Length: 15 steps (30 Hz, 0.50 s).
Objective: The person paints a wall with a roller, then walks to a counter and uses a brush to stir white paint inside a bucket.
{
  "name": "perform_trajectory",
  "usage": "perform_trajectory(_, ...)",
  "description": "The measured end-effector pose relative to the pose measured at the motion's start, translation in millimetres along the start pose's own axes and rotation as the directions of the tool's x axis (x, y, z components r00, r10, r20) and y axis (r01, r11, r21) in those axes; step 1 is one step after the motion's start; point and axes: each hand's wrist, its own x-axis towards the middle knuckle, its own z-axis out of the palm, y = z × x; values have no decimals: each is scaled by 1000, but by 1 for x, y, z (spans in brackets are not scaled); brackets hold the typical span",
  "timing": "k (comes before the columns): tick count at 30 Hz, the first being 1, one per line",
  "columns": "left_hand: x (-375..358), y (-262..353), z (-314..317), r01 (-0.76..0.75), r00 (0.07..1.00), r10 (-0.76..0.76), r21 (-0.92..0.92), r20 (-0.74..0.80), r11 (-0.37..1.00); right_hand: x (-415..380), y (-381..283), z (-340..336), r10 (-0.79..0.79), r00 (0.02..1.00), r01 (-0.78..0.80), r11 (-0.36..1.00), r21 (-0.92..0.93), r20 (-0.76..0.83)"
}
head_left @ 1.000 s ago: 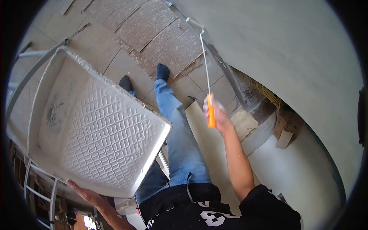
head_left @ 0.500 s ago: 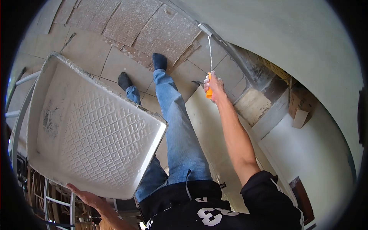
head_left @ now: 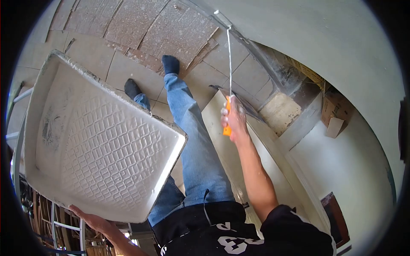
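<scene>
My right hand (head_left: pixel 234 117) is closed round the orange handle of a small paint roller (head_left: pixel 227 115). The roller's white head (head_left: pixel 222 18) lies against the pale wall (head_left: pixel 290 25) near its lower edge. At the lower left, my left hand (head_left: pixel 92 219) supports a large paint tray (head_left: pixel 106 141) from its near edge; the fingers are partly hidden beneath it. White paint coats the tray's raised diamond pattern, and a dark smudge marks its left part.
Paint-spotted cardboard sheets (head_left: pixel 128 25) cover part of the tiled floor (head_left: pixel 141 70). A metal ladder (head_left: pixel 66 226) stands at left and below the tray. A cardboard box (head_left: pixel 336 112) sits at right, beyond a pale ledge.
The roller head has moved up and slightly left along the wall. My right hand has moved down and slightly left in view. The tray has shifted slightly left.
</scene>
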Motion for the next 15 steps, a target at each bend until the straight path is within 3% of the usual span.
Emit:
perform_trajectory(2, 6, -5, -8, 1, 1000, -1, 6, 6, 1000, -9, -2, -7, 23, 999, -24, 999, 36, 28)
perform_trajectory(5, 6, -6, -8, -3, 999, 6, -54, 49, 999, 56, -21, 6, 13, 998, -16, 999, 47, 55)
perform_trajectory(7, 7, -7, -6, -29, 1000, 29, -24, 1, 999, 71, -27, 19, 39, 995, -47, 994, 98, 90)
perform_trajectory(11, -1, -2, 2, -8, 999, 8, -10, -43, 1000, 5, -4, 5, 32, 999, -34, 991, 127, 24)
perform_trajectory(15, 2, -6, -5, 1, 999, -2, -9, -45, 1000, 22, -9, 0, 38, 999, -38, 996, 82, -2)
